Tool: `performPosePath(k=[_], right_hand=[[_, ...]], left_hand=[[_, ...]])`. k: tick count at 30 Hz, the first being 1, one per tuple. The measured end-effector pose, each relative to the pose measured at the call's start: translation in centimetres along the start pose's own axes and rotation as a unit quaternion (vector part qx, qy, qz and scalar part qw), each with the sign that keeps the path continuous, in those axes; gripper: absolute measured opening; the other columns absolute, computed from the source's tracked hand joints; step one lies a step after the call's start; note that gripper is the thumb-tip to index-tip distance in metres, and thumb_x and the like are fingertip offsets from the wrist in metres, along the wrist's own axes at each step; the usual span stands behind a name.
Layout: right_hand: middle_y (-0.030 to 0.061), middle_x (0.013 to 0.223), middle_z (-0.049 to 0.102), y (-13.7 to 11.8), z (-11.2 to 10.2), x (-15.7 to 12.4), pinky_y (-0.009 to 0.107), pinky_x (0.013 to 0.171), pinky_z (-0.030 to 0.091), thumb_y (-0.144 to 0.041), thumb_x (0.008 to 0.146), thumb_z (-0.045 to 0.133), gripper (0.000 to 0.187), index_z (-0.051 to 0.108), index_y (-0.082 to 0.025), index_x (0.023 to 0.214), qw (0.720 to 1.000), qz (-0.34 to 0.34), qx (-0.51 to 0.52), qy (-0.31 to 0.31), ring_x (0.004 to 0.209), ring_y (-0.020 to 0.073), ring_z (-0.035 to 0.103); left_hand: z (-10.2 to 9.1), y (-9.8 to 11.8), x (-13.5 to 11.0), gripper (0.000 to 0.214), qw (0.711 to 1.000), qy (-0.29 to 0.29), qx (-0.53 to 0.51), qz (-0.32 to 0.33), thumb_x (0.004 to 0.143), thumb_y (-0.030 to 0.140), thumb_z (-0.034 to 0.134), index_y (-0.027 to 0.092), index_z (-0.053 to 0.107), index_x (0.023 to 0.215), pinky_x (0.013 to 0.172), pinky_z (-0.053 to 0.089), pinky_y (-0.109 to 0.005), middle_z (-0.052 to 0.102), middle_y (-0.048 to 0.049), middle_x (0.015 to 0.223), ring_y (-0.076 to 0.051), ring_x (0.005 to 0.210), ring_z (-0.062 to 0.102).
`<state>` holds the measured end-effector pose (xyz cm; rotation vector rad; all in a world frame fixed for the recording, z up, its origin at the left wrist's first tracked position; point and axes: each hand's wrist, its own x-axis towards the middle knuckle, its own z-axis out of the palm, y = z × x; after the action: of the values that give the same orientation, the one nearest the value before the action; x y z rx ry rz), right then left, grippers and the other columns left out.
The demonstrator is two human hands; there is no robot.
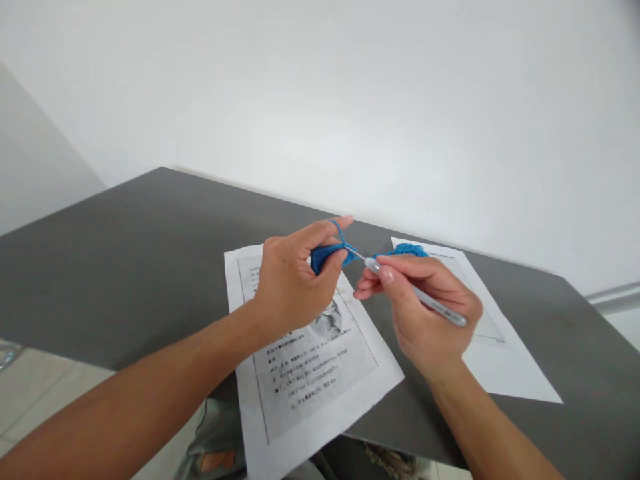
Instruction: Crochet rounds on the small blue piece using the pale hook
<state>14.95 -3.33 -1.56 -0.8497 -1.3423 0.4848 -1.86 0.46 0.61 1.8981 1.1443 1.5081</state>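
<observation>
My left hand [300, 277] pinches a small piece of blue crochet work [323, 257] between thumb and fingers. A strand of blue yarn [340, 230] loops over its raised index finger. In my right hand [430, 303] is a crochet hook [437, 305] with a grey handle, gripped like a pen. The hook's thin metal shaft points left and meets the yarn at the work's upper edge; its very tip is hidden in the yarn. Behind my right hand lies a heap of blue yarn [411, 250], partly covered by the fingers.
Beneath my left hand a printed sheet [320, 400] with a picture hangs over the near table edge. A second sheet [520, 373] lies at the right, under the yarn heap. The dark grey table [150, 267] runs up to a white wall [320, 100].
</observation>
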Motion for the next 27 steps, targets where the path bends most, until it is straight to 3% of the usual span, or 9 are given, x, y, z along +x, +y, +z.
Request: performPosePath(k=[4, 6, 8, 12, 15, 17, 19, 23, 27], right_hand=[[0.0037, 0.102, 0.086, 0.1, -0.6, 0.4, 0.037, 0.072, 0.071, -0.009, 0.094, 0.078, 0.035, 0.084, -0.032, 0.120, 0.968, -0.165, -0.159, -0.100, 0.082, 0.0215, 0.082], [0.0041, 0.103, 0.086, 0.2, -1.0, 0.5, 0.037, 0.073, 0.069, -0.005, 0.092, 0.079, 0.045, 0.082, -0.033, 0.127, 0.950, -0.217, -0.194, -0.118, 0.086, 0.0226, 0.081], [0.0040, 0.103, 0.085, 0.3, -1.1, 0.4, 0.037, 0.072, 0.068, -0.006, 0.093, 0.079, 0.047, 0.081, -0.034, 0.129, 0.951, -0.213, -0.195, -0.112, 0.086, 0.0227, 0.080], [0.0024, 0.101, 0.085, 0.6, -0.8, -0.1, 0.038, 0.068, 0.067, -0.013, 0.097, 0.078, 0.032, 0.084, -0.036, 0.119, 0.980, -0.129, -0.142, -0.060, 0.076, 0.0204, 0.077], [0.0022, 0.099, 0.084, 0.7, -0.5, -0.4, 0.033, 0.064, 0.067, -0.017, 0.098, 0.079, 0.022, 0.086, -0.033, 0.111, 0.993, -0.081, -0.085, -0.025, 0.071, 0.0173, 0.076], [0.0021, 0.099, 0.084, 0.7, -0.4, -0.4, 0.033, 0.065, 0.067, -0.015, 0.099, 0.077, 0.024, 0.085, -0.032, 0.113, 0.992, -0.089, -0.081, -0.032, 0.074, 0.0170, 0.077], [0.0033, 0.103, 0.083, 0.5, -0.4, -0.2, 0.035, 0.069, 0.068, -0.010, 0.098, 0.075, 0.031, 0.082, -0.031, 0.120, 0.980, -0.143, -0.125, -0.057, 0.080, 0.0184, 0.079], [0.0109, 0.106, 0.082, 0.0, -0.5, 0.1, 0.038, 0.073, 0.068, 0.000, 0.093, 0.077, 0.041, 0.076, -0.020, 0.129, 0.917, -0.308, -0.240, -0.077, 0.090, 0.0222, 0.079], [0.0150, 0.108, 0.081, -0.4, -0.7, 0.4, 0.043, 0.077, 0.069, 0.003, 0.090, 0.079, 0.046, 0.074, -0.014, 0.133, 0.893, -0.358, -0.256, -0.097, 0.095, 0.0259, 0.079]], left_hand=[[0.4, -0.1, -0.4, 0.032, 0.999, -0.040, -0.027, 0.006, 0.088, 0.014, 0.071, 0.017, 0.087, 0.115, 0.071, 0.056, -0.029, 0.083, -0.0015, 0.083, -0.016, 0.069, 0.071], [0.6, -0.2, -0.6, 0.035, 0.997, -0.046, -0.069, -0.003, 0.088, 0.013, 0.070, 0.016, 0.086, 0.119, 0.075, 0.057, -0.029, 0.082, -0.0010, 0.082, -0.016, 0.071, 0.071], [0.7, -0.3, -0.6, 0.037, 0.990, -0.051, -0.119, -0.046, 0.090, 0.016, 0.071, 0.015, 0.084, 0.125, 0.079, 0.058, -0.030, 0.080, -0.0001, 0.080, -0.016, 0.075, 0.071], [0.8, -0.3, -0.6, 0.036, 0.960, -0.064, -0.235, -0.141, 0.089, 0.023, 0.079, 0.017, 0.084, 0.124, 0.070, 0.057, -0.027, 0.079, -0.0005, 0.083, -0.015, 0.073, 0.070], [1.0, -0.3, -0.5, 0.036, 0.924, -0.062, -0.323, -0.193, 0.080, 0.018, 0.088, 0.017, 0.086, 0.116, 0.066, 0.056, -0.024, 0.081, -0.0006, 0.082, -0.013, 0.071, 0.069], [1.1, -0.4, -0.4, 0.042, 0.894, -0.052, -0.387, -0.222, 0.071, 0.011, 0.093, 0.017, 0.087, 0.112, 0.065, 0.057, -0.022, 0.081, 0.0003, 0.080, -0.012, 0.069, 0.069], [1.1, -0.4, -0.2, 0.047, 0.862, -0.037, -0.443, -0.244, 0.063, 0.006, 0.096, 0.018, 0.088, 0.108, 0.061, 0.056, -0.021, 0.081, 0.0011, 0.076, -0.010, 0.064, 0.067], [0.7, -0.2, 0.4, 0.048, 0.820, -0.035, -0.508, -0.261, 0.058, 0.007, 0.101, 0.017, 0.090, 0.104, 0.058, 0.056, -0.019, 0.080, -0.0001, 0.073, -0.010, 0.059, 0.067], [-0.1, 0.1, 0.8, 0.047, 0.810, -0.069, -0.521, -0.260, 0.061, 0.013, 0.104, 0.015, 0.090, 0.105, 0.060, 0.057, -0.019, 0.080, -0.0023, 0.072, -0.011, 0.061, 0.070]])
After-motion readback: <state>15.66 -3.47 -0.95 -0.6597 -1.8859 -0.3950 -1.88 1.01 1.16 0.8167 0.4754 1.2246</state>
